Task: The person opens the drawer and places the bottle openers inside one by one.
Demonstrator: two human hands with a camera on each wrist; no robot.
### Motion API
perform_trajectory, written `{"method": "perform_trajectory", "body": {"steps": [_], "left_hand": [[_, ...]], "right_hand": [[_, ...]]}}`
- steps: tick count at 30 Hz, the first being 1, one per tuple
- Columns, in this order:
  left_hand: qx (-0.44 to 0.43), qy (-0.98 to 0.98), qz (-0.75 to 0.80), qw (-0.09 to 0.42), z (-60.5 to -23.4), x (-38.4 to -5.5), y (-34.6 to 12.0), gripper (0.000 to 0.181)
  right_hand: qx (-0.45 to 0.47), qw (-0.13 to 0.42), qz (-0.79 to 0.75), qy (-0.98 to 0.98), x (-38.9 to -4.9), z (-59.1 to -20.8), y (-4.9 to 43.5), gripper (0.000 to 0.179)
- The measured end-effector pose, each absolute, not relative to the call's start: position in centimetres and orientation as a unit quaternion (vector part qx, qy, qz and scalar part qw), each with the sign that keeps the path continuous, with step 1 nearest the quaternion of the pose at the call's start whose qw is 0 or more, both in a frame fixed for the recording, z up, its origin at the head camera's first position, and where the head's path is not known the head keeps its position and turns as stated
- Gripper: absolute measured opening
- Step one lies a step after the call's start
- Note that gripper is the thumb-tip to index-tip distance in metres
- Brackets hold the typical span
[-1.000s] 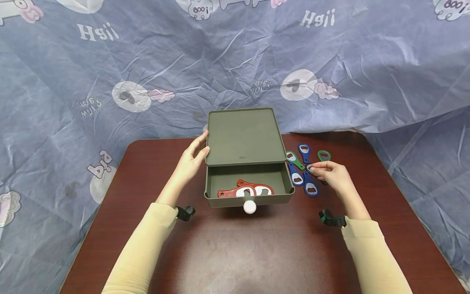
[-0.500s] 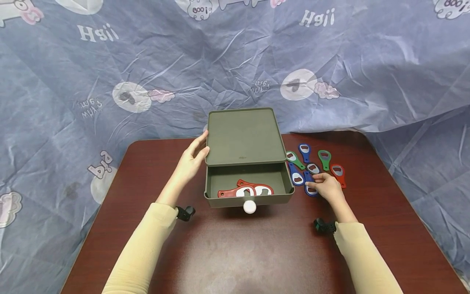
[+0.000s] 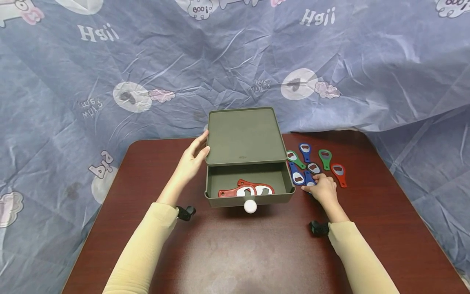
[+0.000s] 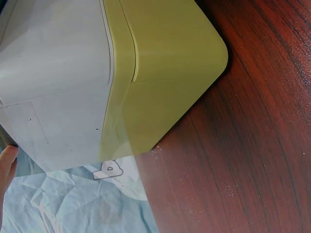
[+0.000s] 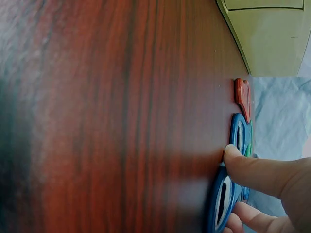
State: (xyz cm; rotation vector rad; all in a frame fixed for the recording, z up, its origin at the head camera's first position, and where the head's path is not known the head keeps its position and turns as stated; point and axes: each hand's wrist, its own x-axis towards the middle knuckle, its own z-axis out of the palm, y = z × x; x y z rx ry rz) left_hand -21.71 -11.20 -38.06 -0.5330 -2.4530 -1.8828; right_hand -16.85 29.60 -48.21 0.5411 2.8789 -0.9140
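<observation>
My left hand (image 3: 190, 160) rests against the left side of an olive-green drawer box (image 3: 246, 136), its fingers fairly straight. The drawer (image 3: 224, 201), with a round white knob (image 3: 250, 206), stands pulled out. Inside lie two red bottle openers (image 3: 229, 192), one overlapping the other. My right hand (image 3: 324, 190) is down on the table right of the box. Its thumb and fingers are bent about a blue bottle opener (image 5: 214, 206), which they partly hide in the head view. Another blue bottle opener (image 3: 296, 176) lies just left of it.
Around the right hand lie a black bottle opener (image 3: 313, 168), a green one (image 3: 325, 157), a red one (image 3: 339, 173), a farther blue one (image 3: 305, 150) and a green one beside the box (image 3: 295, 158). Behind the dark wooden table (image 3: 158, 261) hangs a printed blue cloth (image 3: 183, 61).
My right hand has come nearer and to the left, from the black bottle opener to the blue one, uncovering the black, green and red ones. The left hand and drawer have stayed put.
</observation>
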Motion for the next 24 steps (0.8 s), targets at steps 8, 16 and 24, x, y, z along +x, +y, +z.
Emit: {"method": "perform_trajectory", "body": {"steps": [8,16,24], "left_hand": [[-0.173,-0.777,-0.605,0.001,-38.1,-21.8,-11.2,0.053],[-0.178,-0.78,-0.6,0.006,-38.3,-22.0,-11.3,0.053],[-0.178,-0.78,-0.6,0.006,-38.4,-22.0,-11.4,0.052]], "right_hand": [[0.199,0.061,-0.308,0.928,-17.1,-48.0,29.6,0.068],[0.204,0.075,-0.315,0.924,-16.9,-47.7,29.8,0.063],[0.186,0.042,-0.309,0.932,-16.9,-47.3,30.8,0.036]]}}
